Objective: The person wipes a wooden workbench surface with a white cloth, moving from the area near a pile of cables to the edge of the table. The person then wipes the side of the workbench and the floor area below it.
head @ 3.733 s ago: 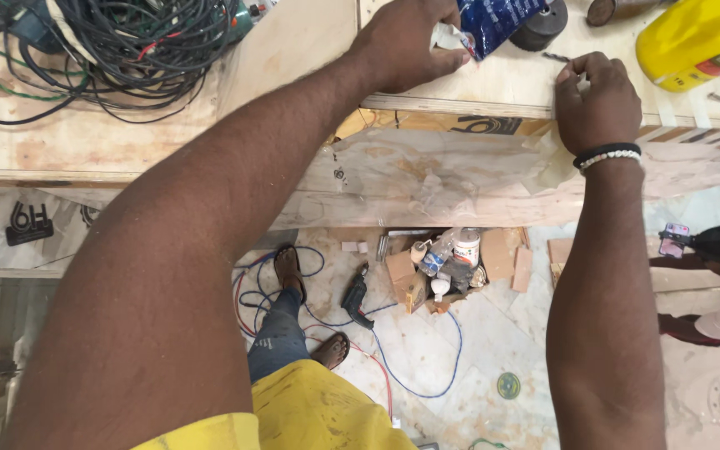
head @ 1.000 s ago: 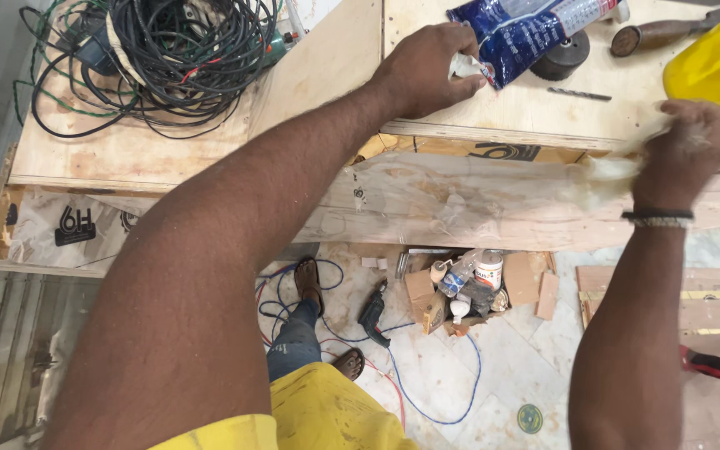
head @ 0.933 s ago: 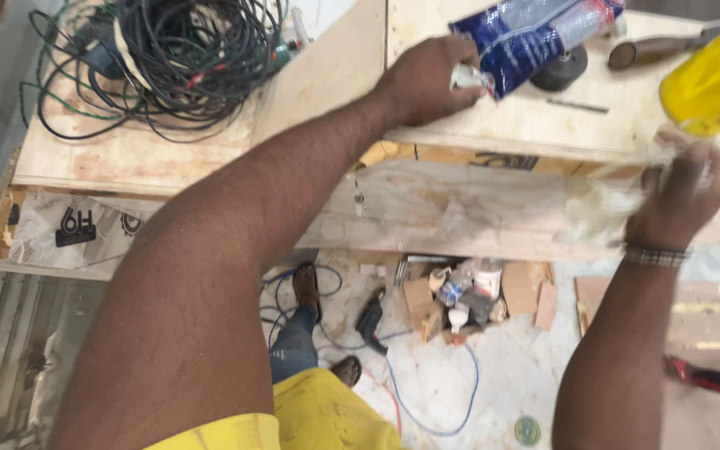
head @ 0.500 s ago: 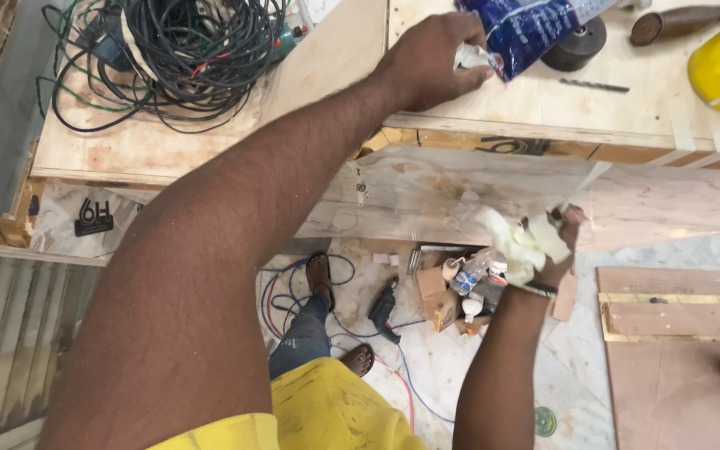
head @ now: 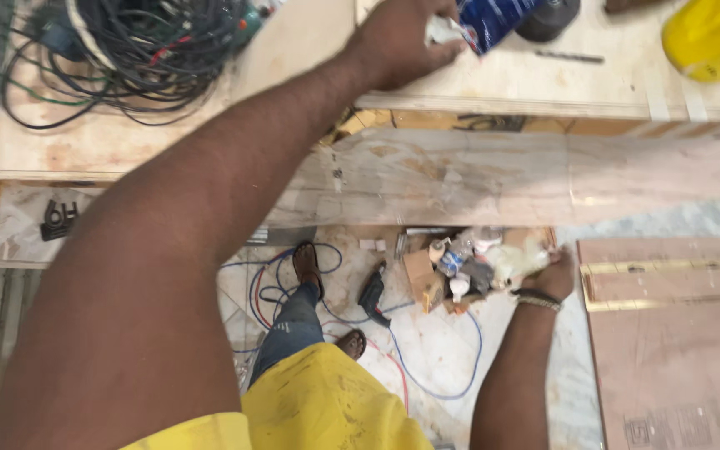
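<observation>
Head view looks down over a plywood tabletop (head: 543,79) and the floor below it. The left hand (head: 402,37) reaches far forward and rests near the tabletop's front edge, fingers closed around a small white tube (head: 443,32) that lies against a blue packet (head: 493,12). Just beside these sit a dark round disc (head: 547,17) and a thin drill bit (head: 570,57), with a yellow container (head: 710,37) toward the right edge. The right hand (head: 553,271) hangs well below the tabletop's front edge, clenched on a crumpled pale rag (head: 514,260), right above a litter of small bottles and cardboard scraps (head: 452,271) on the floor. A tangle of black cables (head: 118,50) fills the left end of the tabletop, and a power drill (head: 371,293) lies on the floor near the person's foot. Judging by the grip, the step in hand looks like handling adhesive or filler from the tube while the rag is kept ready; any further move would call for a steady hold on the tube and bringing the rag hand back up to tabletop level.
</observation>
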